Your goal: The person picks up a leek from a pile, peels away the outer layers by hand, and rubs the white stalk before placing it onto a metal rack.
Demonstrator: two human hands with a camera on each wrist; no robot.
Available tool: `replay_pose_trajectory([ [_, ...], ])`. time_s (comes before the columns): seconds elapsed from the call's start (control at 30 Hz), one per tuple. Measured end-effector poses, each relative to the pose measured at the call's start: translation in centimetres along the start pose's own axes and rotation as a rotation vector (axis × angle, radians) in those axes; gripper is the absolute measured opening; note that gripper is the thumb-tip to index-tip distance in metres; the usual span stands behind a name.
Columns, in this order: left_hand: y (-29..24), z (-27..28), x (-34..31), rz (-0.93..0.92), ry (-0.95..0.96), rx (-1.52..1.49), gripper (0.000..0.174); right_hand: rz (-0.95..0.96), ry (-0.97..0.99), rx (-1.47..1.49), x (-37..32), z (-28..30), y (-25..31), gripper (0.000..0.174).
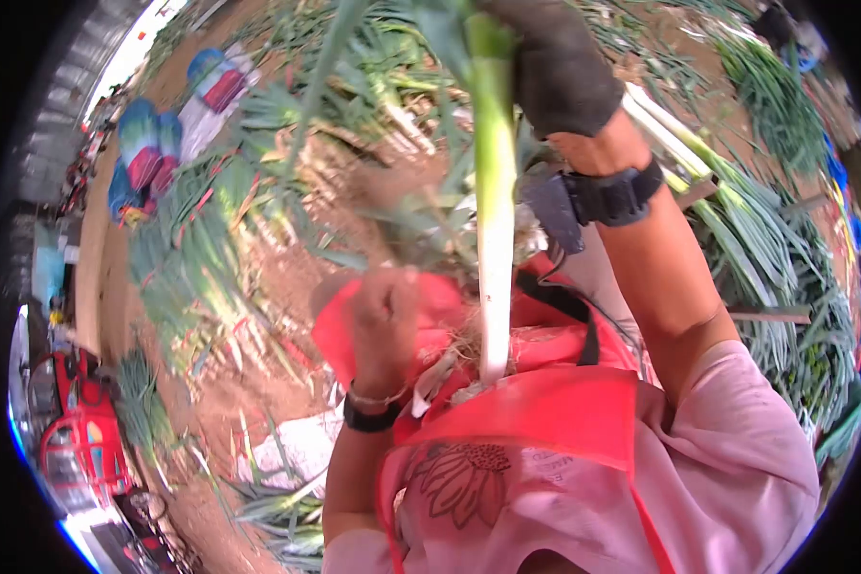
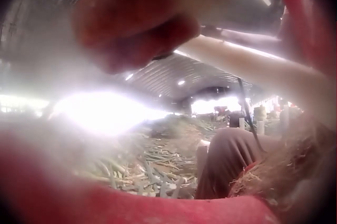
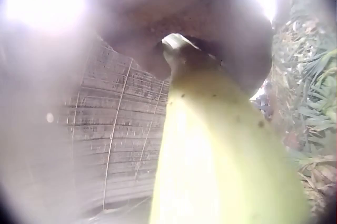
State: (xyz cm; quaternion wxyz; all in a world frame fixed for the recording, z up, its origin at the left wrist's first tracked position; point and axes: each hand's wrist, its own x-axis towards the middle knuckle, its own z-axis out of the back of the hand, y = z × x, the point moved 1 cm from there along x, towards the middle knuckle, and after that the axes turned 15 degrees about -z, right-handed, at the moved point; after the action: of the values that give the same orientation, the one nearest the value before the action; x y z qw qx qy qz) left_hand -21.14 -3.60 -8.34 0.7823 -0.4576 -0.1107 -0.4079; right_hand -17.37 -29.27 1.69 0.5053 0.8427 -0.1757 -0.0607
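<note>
A single leek [image 1: 494, 210] stands nearly upright before the apron, its white root end down and its green leaves up. My right hand [image 1: 560, 72], in a dark glove, grips it high on the green part. In the right wrist view the leek's pale green shaft [image 3: 210, 145] runs up into the gloved fingers [image 3: 231, 50]. My left hand [image 1: 385, 311] is blurred, its bare fingers curled, to the left of the leek's lower shaft and apart from it. In the left wrist view the curled fingers [image 2: 142, 34] overlap the white shaft [image 2: 258, 66], with stringy roots [image 2: 279, 166] below.
A red apron [image 1: 536, 407] covers my lap. Leek bundles [image 1: 201, 258] lie on the brown ground to the left, more leeks [image 1: 756, 239] at the right. Blue-and-red sacks [image 1: 143, 143] and a white sheet [image 1: 292, 450] lie left. A red vehicle [image 1: 81, 445] stands far left.
</note>
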Motion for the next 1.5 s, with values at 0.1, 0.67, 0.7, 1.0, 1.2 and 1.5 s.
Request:
replay_pose_trajectory([
  [0.1, 0.9, -0.3, -0.2, 0.007, -0.042, -0.021, 0.014, 0.262, 0.036, 0.208, -1.6, 4.9, 6.3, 0.033],
  [0.67, 11.0, 9.7, 1.8, 0.434, -0.132, 0.180, 0.013, -0.465, -0.569, -1.209, -10.8, 57.7, 5.5, 0.021],
  [0.7, 13.7, 10.7, 0.3, 0.352, -0.128, 0.319, 0.013, -0.506, -0.652, -0.543, -8.8, 56.9, 4.6, 0.014],
  [1.0, 20.9, 4.6, 7.2, 0.410, 0.049, -0.101, 0.011, -0.315, -0.962, -1.028, 0.9, 39.5, 5.4, 0.036],
  [1.2, 18.9, -8.9, 22.1, 0.130, 0.379, -0.143, 0.019, -0.442, -0.948, -1.340, 9.3, 42.0, 0.3, 0.037],
  [1.5, 14.6, -35.6, 32.5, -0.237, 0.565, -0.414, 0.039, -0.486, -0.643, -1.746, 17.7, 43.6, -4.5, 0.036],
])
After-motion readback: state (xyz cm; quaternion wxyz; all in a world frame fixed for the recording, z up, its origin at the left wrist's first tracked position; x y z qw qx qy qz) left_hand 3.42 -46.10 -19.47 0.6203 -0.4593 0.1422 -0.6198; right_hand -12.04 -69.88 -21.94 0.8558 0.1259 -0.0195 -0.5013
